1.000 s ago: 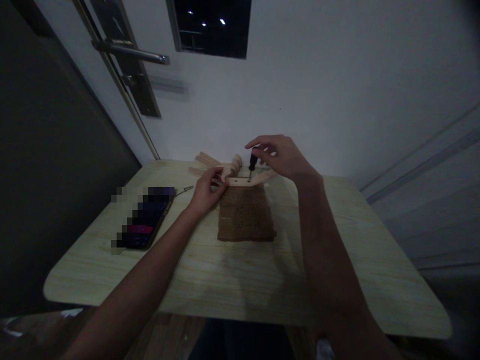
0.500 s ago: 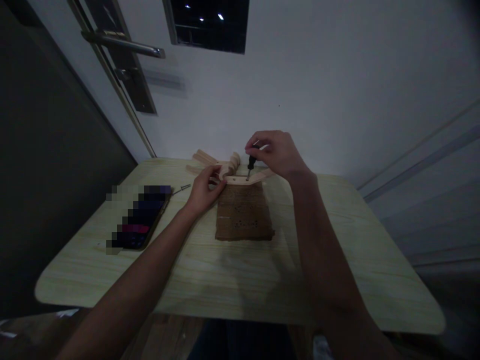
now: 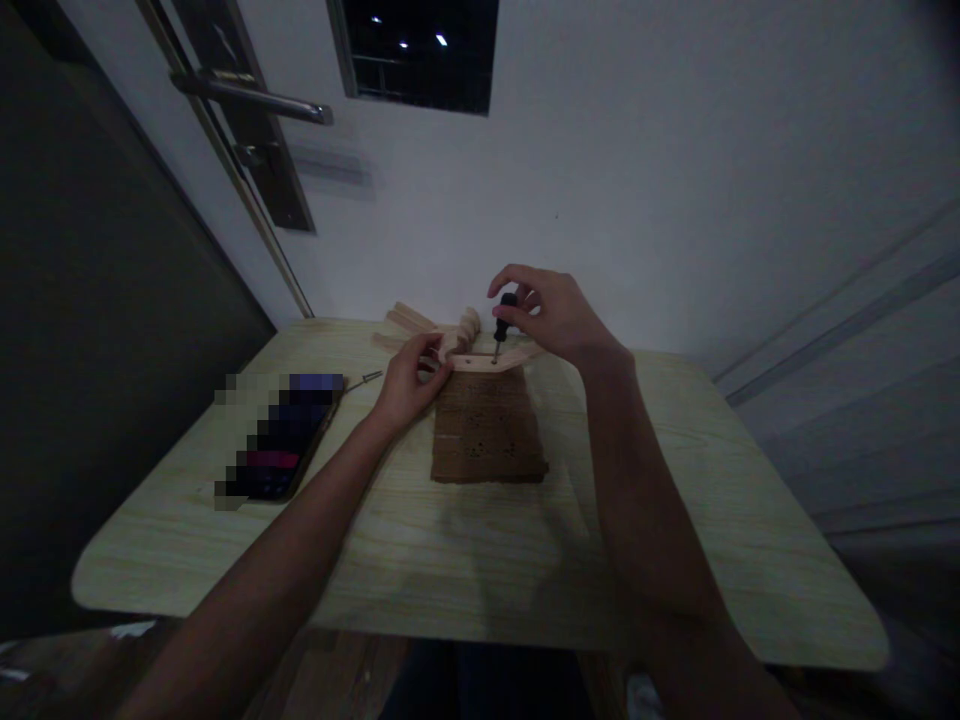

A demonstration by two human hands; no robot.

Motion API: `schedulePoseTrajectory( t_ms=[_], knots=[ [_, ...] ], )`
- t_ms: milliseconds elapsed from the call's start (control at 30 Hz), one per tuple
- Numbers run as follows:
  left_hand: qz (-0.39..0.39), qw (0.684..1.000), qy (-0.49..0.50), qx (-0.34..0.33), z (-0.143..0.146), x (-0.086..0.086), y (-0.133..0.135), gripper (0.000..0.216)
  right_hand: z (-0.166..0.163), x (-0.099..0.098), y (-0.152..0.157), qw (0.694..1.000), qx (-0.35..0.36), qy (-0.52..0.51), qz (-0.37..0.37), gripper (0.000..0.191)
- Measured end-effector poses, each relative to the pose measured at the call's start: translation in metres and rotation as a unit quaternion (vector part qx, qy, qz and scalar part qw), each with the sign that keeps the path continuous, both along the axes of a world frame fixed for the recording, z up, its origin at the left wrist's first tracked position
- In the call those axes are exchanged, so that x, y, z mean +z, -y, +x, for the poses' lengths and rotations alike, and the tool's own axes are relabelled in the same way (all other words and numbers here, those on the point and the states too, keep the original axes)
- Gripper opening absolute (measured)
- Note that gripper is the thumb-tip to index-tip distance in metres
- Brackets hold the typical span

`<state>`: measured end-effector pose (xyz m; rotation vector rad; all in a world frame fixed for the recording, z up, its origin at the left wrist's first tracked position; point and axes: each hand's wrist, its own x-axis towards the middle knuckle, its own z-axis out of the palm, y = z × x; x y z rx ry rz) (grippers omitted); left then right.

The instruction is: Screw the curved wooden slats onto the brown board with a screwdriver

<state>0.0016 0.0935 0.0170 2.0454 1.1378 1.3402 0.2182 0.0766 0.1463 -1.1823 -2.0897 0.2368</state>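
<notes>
My right hand (image 3: 551, 312) grips a small black-handled screwdriver (image 3: 503, 322), held nearly upright. Its tip meets a hole or screw head in a pale wooden piece (image 3: 480, 364), which has a second dark hole to the left. My left hand (image 3: 411, 378) pinches the left end of that piece, next to a rounded, ridged wooden part (image 3: 469, 325). The wood rests at the far edge of a brown cardboard piece (image 3: 487, 430) with small holes in it. What lies under the left fingers is partly hidden.
A phone (image 3: 296, 440), partly pixelated, lies on the table (image 3: 645, 560) to the left, with a thin metal screw-like item (image 3: 364, 381) beside it. Flat wooden strips (image 3: 409, 318) are behind my left hand. A white door with a metal handle (image 3: 259, 98) stands at the back.
The fingers of my right hand have shifted around the screwdriver handle, with the index finger now lifted off it. The tip stays at the same spot, and my left hand holds still.
</notes>
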Motion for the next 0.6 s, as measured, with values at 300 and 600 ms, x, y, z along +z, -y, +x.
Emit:
schedulePoseTrajectory(
  t_ms=[300,600],
  knots=[
    [-0.001,1.000,0.000,0.003,0.0006,0.0028,0.0024,0.036,0.0009,-0.0093,-0.0051,0.999,-0.026,-0.002,0.019,0.031],
    [-0.004,1.000,-0.005,-0.004,0.0008,0.0055,0.0044,0.037,-0.0012,0.0001,0.0026,1.000,0.013,0.005,-0.011,0.033]
  ],
)
